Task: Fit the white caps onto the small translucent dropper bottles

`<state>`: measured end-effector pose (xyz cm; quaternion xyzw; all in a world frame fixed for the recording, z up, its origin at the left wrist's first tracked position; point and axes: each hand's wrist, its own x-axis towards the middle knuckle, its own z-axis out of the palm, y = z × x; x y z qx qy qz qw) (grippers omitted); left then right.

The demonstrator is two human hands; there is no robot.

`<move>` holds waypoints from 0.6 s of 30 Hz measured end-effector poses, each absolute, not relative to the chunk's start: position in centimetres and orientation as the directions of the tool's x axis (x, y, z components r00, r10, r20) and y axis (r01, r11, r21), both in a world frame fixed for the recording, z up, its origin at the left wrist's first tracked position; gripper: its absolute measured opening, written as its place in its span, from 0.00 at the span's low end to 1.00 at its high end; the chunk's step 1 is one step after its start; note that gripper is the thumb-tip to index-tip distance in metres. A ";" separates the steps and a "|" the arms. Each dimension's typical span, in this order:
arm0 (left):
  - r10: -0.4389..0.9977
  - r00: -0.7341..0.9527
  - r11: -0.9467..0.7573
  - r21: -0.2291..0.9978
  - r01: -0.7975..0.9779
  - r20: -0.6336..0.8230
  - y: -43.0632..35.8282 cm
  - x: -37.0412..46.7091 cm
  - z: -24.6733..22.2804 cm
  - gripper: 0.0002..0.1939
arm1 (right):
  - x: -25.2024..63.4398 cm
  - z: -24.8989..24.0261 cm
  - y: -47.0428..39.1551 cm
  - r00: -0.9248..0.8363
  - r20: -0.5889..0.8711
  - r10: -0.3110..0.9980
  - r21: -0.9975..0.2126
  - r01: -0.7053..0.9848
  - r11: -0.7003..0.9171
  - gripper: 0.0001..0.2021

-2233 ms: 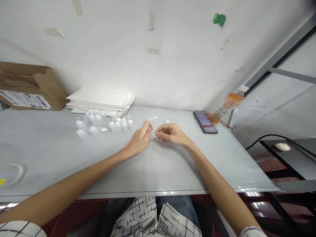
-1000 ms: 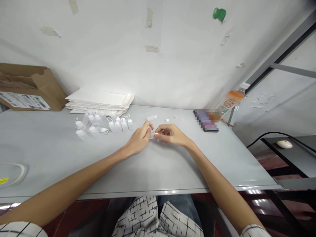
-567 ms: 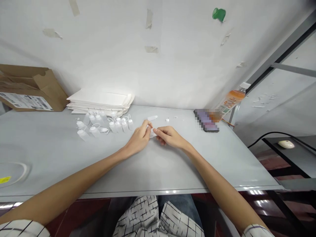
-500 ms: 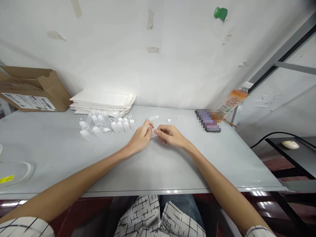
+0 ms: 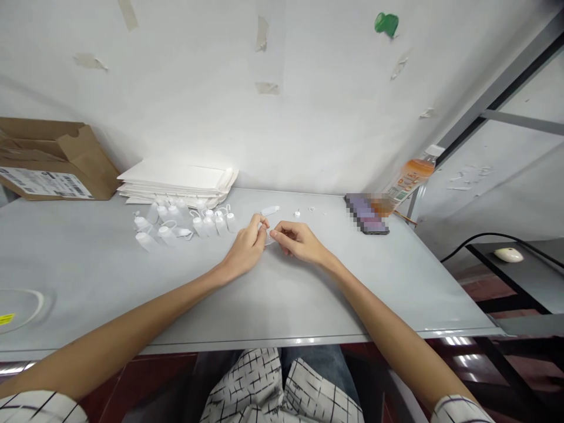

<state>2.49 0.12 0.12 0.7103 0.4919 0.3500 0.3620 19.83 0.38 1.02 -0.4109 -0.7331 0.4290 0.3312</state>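
Close together over the middle of the table, my left hand (image 5: 247, 245) and my right hand (image 5: 299, 239) both have their fingers pinched on a small clear plastic piece (image 5: 269, 239). Fingers hide most of it, so its exact kind does not show. Just behind them a translucent dropper bottle (image 5: 270, 210) lies on its side. A small white cap with a thin tip (image 5: 296, 214) stands right of that, near a little white ring (image 5: 312, 209). Left of my hands stand several squeeze bottles with white caps (image 5: 220, 224), some with looped straps; others lie tilted (image 5: 145, 239).
A stack of white envelopes or sheets (image 5: 176, 179) and an open cardboard box (image 5: 57, 158) are at the back left. A phone (image 5: 365, 214) and an orange drink bottle (image 5: 412, 176) are at the right. A clear round lid-like thing (image 5: 39, 302) lies at the left edge.
The whole view has shifted slightly, so everything appears a little further left. Both hands keep their pinch on the plastic piece, with hardly any movement of the fingers.
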 end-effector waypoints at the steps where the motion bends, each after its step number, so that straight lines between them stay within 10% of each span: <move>1: 0.953 0.271 -0.252 0.859 0.446 0.139 0.1 2.5 0.1 0.05 | 19.8 1.0 0.3 -0.443 0.135 0.886 -0.899 0.321 0.298 0.22; 8: 0.943 0.327 -0.193 0.901 0.389 0.061 -0.2 2.6 0.3 0.05 | 19.5 0.4 0.3 -0.424 0.187 0.886 -0.814 0.439 0.381 0.27; 18: 0.791 0.432 0.409 0.900 0.150 -0.432 -0.1 2.8 1.6 0.03 | 18.5 -0.3 -0.3 -0.355 0.514 0.781 -0.500 0.616 0.609 0.24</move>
